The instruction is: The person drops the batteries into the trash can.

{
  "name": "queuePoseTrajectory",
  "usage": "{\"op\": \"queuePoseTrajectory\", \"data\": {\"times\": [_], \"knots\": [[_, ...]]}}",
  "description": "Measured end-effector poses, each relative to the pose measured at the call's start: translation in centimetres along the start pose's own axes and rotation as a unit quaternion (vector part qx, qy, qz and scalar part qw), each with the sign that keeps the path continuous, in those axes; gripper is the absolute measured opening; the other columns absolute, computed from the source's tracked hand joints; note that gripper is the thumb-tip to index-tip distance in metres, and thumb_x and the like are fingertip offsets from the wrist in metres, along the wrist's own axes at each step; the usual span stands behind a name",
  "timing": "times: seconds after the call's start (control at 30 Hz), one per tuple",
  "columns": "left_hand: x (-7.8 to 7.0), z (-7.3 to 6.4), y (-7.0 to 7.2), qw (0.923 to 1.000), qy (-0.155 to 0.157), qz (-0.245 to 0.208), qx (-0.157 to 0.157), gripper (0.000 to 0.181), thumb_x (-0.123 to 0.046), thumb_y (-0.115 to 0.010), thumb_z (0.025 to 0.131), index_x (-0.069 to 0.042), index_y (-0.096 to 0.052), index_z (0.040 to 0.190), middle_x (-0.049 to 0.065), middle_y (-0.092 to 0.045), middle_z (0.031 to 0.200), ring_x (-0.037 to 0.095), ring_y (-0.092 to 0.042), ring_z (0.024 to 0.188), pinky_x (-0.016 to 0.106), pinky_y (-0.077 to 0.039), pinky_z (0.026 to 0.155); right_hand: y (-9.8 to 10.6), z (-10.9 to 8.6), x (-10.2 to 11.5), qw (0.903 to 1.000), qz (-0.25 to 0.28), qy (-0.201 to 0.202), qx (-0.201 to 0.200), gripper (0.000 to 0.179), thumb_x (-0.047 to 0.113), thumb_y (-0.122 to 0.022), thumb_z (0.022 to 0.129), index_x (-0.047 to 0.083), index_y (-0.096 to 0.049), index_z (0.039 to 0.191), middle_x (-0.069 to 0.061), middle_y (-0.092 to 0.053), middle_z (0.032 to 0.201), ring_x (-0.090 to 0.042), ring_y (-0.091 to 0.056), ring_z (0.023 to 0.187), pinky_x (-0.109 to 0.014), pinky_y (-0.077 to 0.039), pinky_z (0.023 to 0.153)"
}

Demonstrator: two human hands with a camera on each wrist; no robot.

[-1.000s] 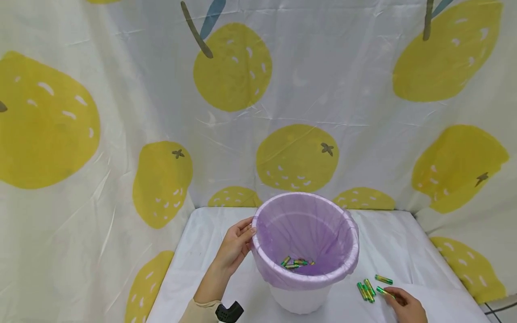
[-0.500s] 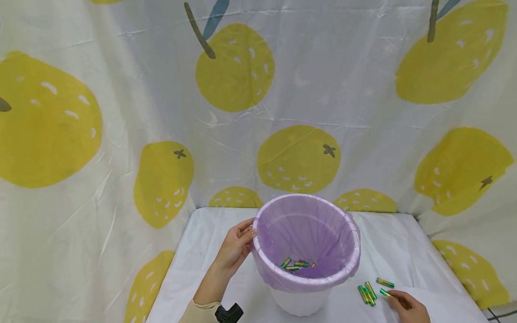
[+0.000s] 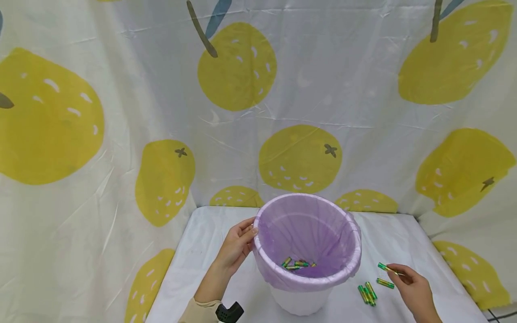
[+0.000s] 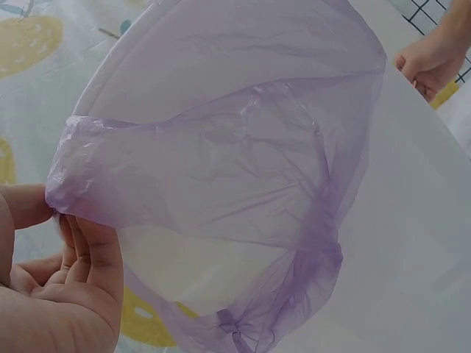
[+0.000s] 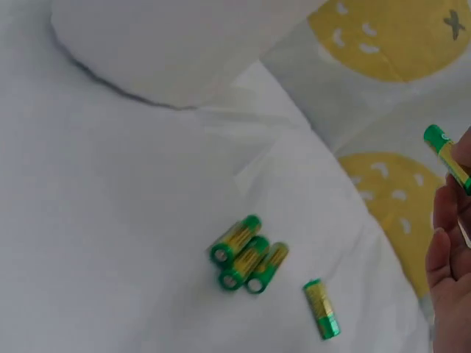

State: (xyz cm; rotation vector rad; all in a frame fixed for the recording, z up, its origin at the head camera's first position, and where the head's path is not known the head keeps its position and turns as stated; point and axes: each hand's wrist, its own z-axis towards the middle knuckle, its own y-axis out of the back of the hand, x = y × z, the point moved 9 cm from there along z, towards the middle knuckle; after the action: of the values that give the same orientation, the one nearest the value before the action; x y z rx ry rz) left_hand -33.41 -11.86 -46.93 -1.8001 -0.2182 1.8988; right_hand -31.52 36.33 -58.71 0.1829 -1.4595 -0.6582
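Note:
A white bin [image 3: 300,299] stands on the table, lined with a purple plastic bag [image 3: 307,224] folded over its rim. My left hand [image 3: 235,246] pinches the rim and bag at the bin's left side; in the left wrist view its thumb lies over the purple film. Several green and gold batteries [image 3: 298,264] lie at the bottom of the lined bin. To the right of the bin, my right hand [image 3: 414,287] holds one battery [image 5: 447,156] between thumb and fingers, raised off the table. Below it are a small cluster of batteries [image 5: 246,254] and one single battery [image 5: 321,309].
The table has a white cloth [image 3: 218,278]. Behind and beside it hangs a white curtain [image 3: 226,134] printed with yellow fruit. A black device [image 3: 229,312] sits at my left wrist.
My right hand has lifted the battery from beside the cluster, moving up and slightly right. The left hand keeps its hold on the bin's rim.

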Motion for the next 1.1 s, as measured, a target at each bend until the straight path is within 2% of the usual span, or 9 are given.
{"op": "queuePoseTrajectory", "data": {"times": [0.13,0.27,0.47,0.63,0.8,1.1], "knots": [[0.0,0.0,0.0,1.0,-0.001,0.0,0.0,0.048,0.003,-0.054,0.104,0.016,-0.037,0.147,0.007,-0.064,0.105,0.012,-0.065,0.088,0.025,-0.057,0.076,0.9,0.6,3.6,0.9985,0.0,0.054,-0.006,0.027,0.019,-0.072,0.1,-0.004,-0.073,0.114,0.02,-0.068,0.096,0.017,-0.054,0.088,-0.007,-0.047,0.07],[0.0,-0.1,0.1,1.0,-0.004,0.0,0.001,0.049,0.003,-0.054,0.104,0.016,-0.037,0.147,0.007,-0.064,0.105,0.012,-0.065,0.088,0.024,-0.057,0.075,1.7,1.1,6.4,0.9947,-0.001,0.102,-0.007,0.022,0.014,-0.072,0.1,-0.004,-0.074,0.111,0.019,-0.069,0.098,0.019,-0.05,0.095,-0.002,-0.042,0.076],[0.1,-0.1,0.0,0.9999,-0.006,0.01,0.007,0.049,0.003,-0.055,0.103,0.017,-0.037,0.147,0.007,-0.065,0.11,0.013,-0.066,0.091,0.024,-0.057,0.078,2.7,1.5,10.1,0.9875,0.016,0.157,-0.002,0.018,0.01,-0.072,0.099,-0.004,-0.074,0.11,0.021,-0.069,0.1,0.016,-0.055,0.097,-0.002,-0.044,0.079],[0.2,-0.1,0.0,0.9999,-0.004,0.01,0.006,0.05,0.002,-0.056,0.103,0.017,-0.037,0.147,0.007,-0.065,0.109,0.012,-0.067,0.091,0.024,-0.057,0.077,3.5,1.8,13.2,0.9825,0.024,0.185,-0.001,0.017,0.009,-0.072,0.099,-0.002,-0.074,0.111,0.021,-0.069,0.101,0.009,-0.057,0.094,-0.004,-0.045,0.077],[0.3,0.0,0.0,0.9999,-0.004,0.011,0.006,0.05,0.002,-0.055,0.103,0.017,-0.036,0.147,0.007,-0.065,0.107,0.012,-0.066,0.09,0.024,-0.057,0.077,3.7,2.1,15.4,0.9772,0.038,0.209,0.005,0.016,0.005,-0.073,0.097,-0.002,-0.074,0.111,0.021,-0.068,0.1,0.0,-0.057,0.083,-0.01,-0.048,0.068],[0.0,0.0,0.0,0.9999,-0.005,0.016,0.002,0.051,0.001,-0.056,0.103,0.017,-0.037,0.148,0.005,-0.064,0.104,0.011,-0.065,0.089,0.024,-0.057,0.076,3.5,3.1,18.2,0.9736,0.047,0.222,0.021,0.021,0.003,-0.074,0.095,-0.002,-0.073,0.115,0.019,-0.068,0.1,-0.001,-0.058,0.08,-0.012,-0.048,0.063]]}}
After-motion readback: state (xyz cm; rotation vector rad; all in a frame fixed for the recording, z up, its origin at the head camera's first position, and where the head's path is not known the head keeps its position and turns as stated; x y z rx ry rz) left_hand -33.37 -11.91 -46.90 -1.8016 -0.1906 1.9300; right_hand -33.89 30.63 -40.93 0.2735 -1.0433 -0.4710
